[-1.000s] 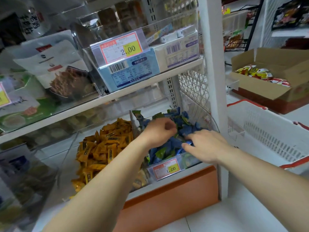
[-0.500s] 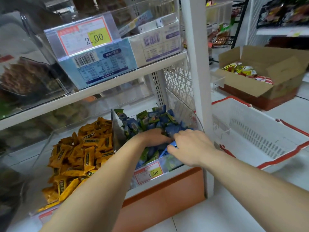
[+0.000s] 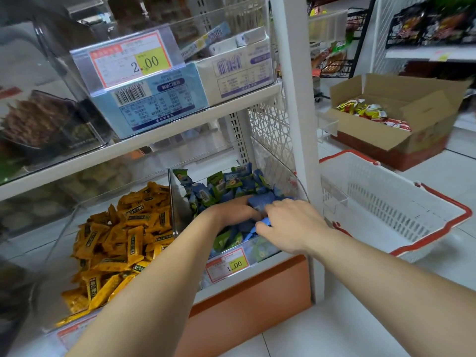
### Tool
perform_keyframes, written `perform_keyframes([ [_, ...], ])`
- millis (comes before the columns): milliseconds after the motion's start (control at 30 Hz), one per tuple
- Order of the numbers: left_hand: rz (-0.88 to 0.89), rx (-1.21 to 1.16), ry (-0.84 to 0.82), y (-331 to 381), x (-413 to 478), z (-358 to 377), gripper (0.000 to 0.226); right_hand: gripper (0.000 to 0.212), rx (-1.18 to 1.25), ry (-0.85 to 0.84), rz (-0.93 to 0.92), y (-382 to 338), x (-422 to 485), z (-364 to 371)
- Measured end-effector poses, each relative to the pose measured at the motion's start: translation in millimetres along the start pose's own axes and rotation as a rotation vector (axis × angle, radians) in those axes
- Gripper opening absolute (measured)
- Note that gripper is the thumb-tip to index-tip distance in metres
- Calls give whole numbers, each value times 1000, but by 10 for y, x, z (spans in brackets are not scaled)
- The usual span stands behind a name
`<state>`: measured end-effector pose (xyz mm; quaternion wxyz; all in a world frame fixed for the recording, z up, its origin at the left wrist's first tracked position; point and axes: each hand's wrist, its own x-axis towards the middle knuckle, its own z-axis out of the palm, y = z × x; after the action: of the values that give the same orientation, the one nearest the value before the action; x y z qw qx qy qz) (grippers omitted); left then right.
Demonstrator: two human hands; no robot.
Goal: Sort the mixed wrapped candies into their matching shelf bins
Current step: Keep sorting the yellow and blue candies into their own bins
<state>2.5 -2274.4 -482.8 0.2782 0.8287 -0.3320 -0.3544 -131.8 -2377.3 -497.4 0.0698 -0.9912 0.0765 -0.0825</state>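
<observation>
On the bottom shelf a clear bin (image 3: 296,181) holds a heap of blue and green wrapped candies (image 3: 226,185). Both hands are down in this heap. My left hand (image 3: 233,211) lies palm-down, its fingers curled into blue candies. My right hand (image 3: 289,226) is beside it at the bin's front, fingertips pinching a blue candy (image 3: 265,222). Left of a clear divider, a second bin holds orange wrapped candies (image 3: 121,243).
A white shelf post (image 3: 296,104) stands right of the bin. A white basket with red handles (image 3: 386,202) sits on the floor to the right, an open cardboard box of snack packs (image 3: 391,117) behind it. The upper shelf (image 3: 180,124) overhangs with boxed goods.
The view has shifted, the shelf now sitting more to the left in frame. Both hands have stayed in the blue and green candy bin, with the left hand sinking lower into the heap.
</observation>
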Motion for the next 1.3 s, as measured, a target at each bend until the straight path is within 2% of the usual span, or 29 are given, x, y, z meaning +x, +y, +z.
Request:
perform_keyframes([
  [100, 7, 0, 49, -43, -35, -37, 25, 37, 1, -2, 3, -10, 0, -9],
  [200, 41, -43, 181, -97, -43, -47, 30, 36, 10, -2, 5, -7, 3, -6],
  [333, 97, -392, 360, -80, -148, -183, 26, 49, 51, 3, 19, -1, 0, -8],
  [433, 74, -574, 369, -61, -271, -358, 33, 55, 90, 7, 35, -8, -10, -27],
  [533, 49, -534, 329, -43, -414, -487, 34, 65, 111, -1, 50, -12, -22, -47],
  [700, 55, -392, 388, -101, -562, -579, 46, 73, 179, 20, 59, -15, -23, -79],
  [800, 101, -286, 450, -100, -634, -541, 39, 74, 219, 46, 45, -32, -35, -113],
  [900, 150, -303, 506, -70, -688, -484, 30, 69, 336, 136, 21, -110, -34, -161],
  [1033, 215, -358, 502, -16, -852, -381, 10, 53, 620, 204, -9, -339, 10, -218],
  [1167, 220, -266, 589, -78, -1061, -328, 23, 17, 961, 255, 39, -538, 89, -270],
  [1233, 228, -288, 621, -128, -1164, -313, 24, 7, 965, 245, 9, -589, 128, -285],
  [1300, 244, -154, 709, -173, -1217, -312, 20, 14, 867, 223, -22, -553, 137, -300],
])
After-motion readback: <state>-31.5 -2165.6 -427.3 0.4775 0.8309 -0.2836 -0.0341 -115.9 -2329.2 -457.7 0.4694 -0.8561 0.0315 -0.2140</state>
